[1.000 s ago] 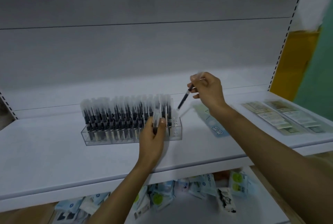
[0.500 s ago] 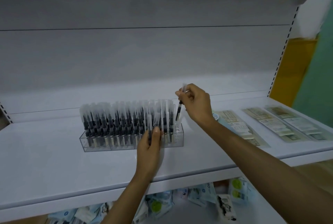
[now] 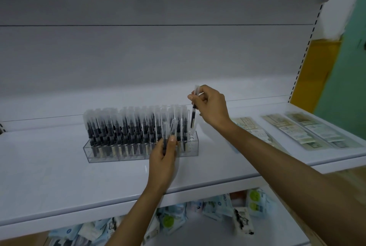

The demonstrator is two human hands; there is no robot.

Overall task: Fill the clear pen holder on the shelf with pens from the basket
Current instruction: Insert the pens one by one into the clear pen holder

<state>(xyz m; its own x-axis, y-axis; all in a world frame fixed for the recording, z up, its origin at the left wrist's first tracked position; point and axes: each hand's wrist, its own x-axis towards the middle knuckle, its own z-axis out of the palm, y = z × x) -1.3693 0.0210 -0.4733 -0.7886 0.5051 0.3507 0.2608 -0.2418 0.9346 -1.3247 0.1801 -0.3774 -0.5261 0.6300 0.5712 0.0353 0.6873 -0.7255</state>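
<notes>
Where the view starts nearest me, I see loose packets (image 3: 215, 206) lying jumbled on the lower level, under the front lip of the white shelf (image 3: 59, 182). Above that lip the left hand (image 3: 163, 163) reaches in, its fingers and thumb curled round a few spare pens (image 3: 170, 129) held upright, just in front of the pen holder (image 3: 138, 154). The clear holder stands on the shelf, a little left of centre, and rows of capped pens (image 3: 118, 127) fill nearly all of it; only a few holes at its right end show bare. Over those holes the right hand (image 3: 212, 105) pinches a single pen (image 3: 193, 115) near its top, between thumb and fingertips, holding it upright with the cap up. I cannot tell whether its lower end has entered a hole. Further right, flat printed cards (image 3: 293, 129) lie side by side on the same shelf, well apart from the holder. Behind everything rises the plain grey back panel (image 3: 158, 57).
</notes>
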